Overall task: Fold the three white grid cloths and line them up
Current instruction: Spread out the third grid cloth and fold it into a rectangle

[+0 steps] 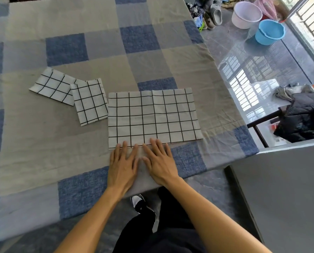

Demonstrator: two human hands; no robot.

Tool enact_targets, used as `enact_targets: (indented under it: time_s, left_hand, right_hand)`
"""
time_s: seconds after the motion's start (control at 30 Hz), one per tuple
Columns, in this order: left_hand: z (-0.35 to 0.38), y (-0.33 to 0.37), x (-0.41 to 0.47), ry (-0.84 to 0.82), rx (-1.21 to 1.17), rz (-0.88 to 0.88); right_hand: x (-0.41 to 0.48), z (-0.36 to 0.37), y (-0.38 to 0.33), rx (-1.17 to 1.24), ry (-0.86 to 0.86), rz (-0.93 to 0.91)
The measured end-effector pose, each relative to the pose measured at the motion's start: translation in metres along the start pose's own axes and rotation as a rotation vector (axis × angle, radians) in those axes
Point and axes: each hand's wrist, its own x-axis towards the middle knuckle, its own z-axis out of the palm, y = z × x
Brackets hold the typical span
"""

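Three white cloths with a black grid lie on the checked bed cover [34, 136]. The largest cloth [153, 116] lies flat as a wide rectangle near the front right edge. A small folded cloth [89, 102] sits just left of it, partly overlapping another small folded cloth [52, 85] farther left. My left hand [123, 165] and my right hand [160, 161] rest flat side by side, fingers spread, fingertips on the large cloth's near edge. Neither hand holds anything.
The cover's right edge drops to a glossy floor. A white bucket [246, 14] and a blue bucket [269, 31] stand at the back right, with shoes [214, 14] nearby. Dark clothing [305, 117] lies on a rack at the right. A grey surface [289, 198] is at the lower right.
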Motion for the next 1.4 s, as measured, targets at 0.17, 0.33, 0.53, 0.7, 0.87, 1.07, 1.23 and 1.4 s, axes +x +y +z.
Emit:
enact_targets:
  time_s: [0.17,0.33,0.53,0.7,0.87,1.07,1.23,1.4]
  left_hand:
    - [-0.010,-0.027,-0.006,-0.032,0.001,-0.076]
    - [-0.015,-0.026,-0.005,-0.049,0.028,-0.095]
    - [-0.027,0.003,0.008,0.082,0.068,0.079]
    - [-0.033,0.058,0.038,0.192,0.073,0.349]
    - [-0.026,0.088,0.058,0.115,0.100,0.425]
    - [-0.018,0.078,0.067,0.151,0.071,0.428]
    - [-0.019,0.076,0.070,0.197,0.045,0.417]
    - [-0.025,0.079,0.074,0.280,-0.020,0.417]
  right_hand:
    - [-0.022,-0.014,0.064,-0.041,0.062,0.251]
    - [-0.036,-0.033,0.100,-0.070,-0.006,0.323]
    - [-0.031,-0.032,0.088,0.010,0.097,0.359]
    - [-0.033,-0.034,0.092,-0.001,0.106,0.348]
    - [-0.033,-0.032,0.093,0.008,0.124,0.339]
    - [-0.029,-0.033,0.097,0.025,0.178,0.330]
    - [-0.022,-0.037,0.100,0.001,0.307,0.310]
    - [-0.009,-0.044,0.086,-0.030,0.372,0.049]
